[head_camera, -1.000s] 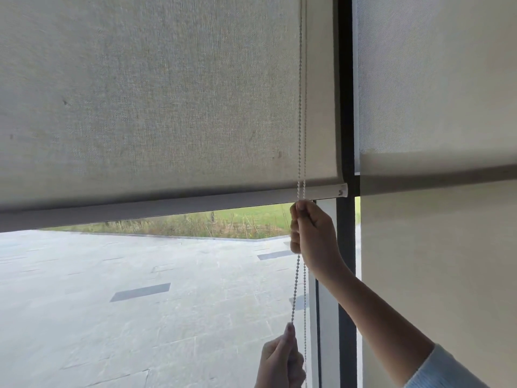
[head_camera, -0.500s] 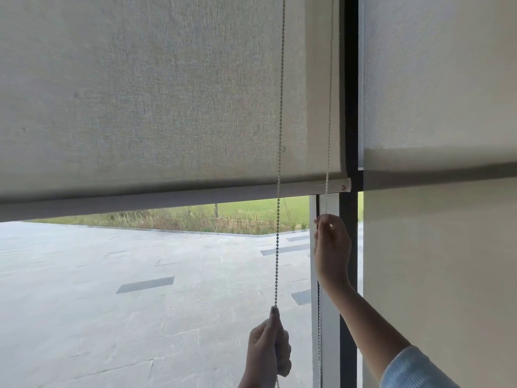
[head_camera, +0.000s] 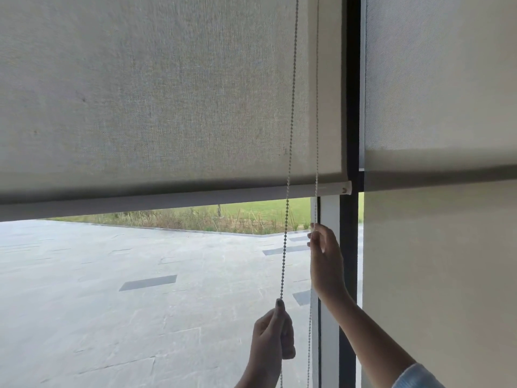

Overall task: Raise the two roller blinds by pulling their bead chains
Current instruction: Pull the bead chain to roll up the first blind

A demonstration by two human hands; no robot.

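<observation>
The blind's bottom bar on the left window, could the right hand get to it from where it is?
Probably yes: the right hand sits just below the bottom bar, nothing between.

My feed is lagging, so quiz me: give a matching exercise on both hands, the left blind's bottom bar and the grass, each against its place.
1. left hand
2. right hand
3. bottom bar
4. grass

A. outside, beyond the paving
B. gripping the slanted chain strand, low
C. pinching the vertical strand, higher
D. just above the open gap

Pairs: 1-B, 2-C, 3-D, 4-A
</observation>
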